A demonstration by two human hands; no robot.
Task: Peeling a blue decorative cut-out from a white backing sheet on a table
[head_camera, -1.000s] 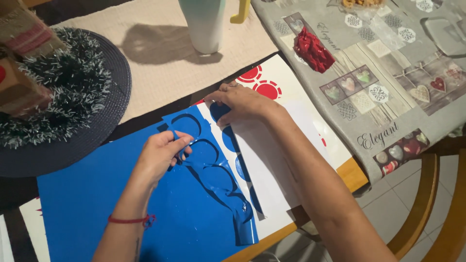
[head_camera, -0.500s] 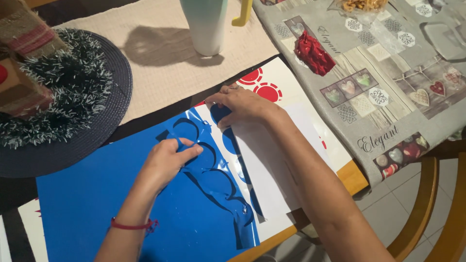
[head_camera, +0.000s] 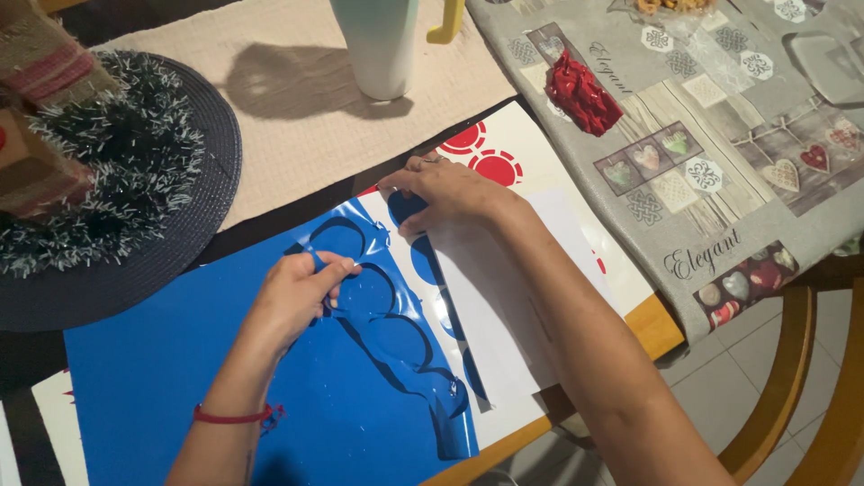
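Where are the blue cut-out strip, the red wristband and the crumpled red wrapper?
blue cut-out strip (head_camera: 396,337): head view, middle ring.
red wristband (head_camera: 236,417): head view, band on left wrist.
crumpled red wrapper (head_camera: 583,92): head view, its centre.

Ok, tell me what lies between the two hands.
In the head view, between the left hand and right hand lies the peeled blue vinyl strip with round cutouts, and white backing bearing blue circles.

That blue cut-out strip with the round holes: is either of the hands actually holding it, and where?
Yes. The left hand pinches the blue cut-out strip near its upper end, lifting it. The right hand only presses flat on the white backing sheet.
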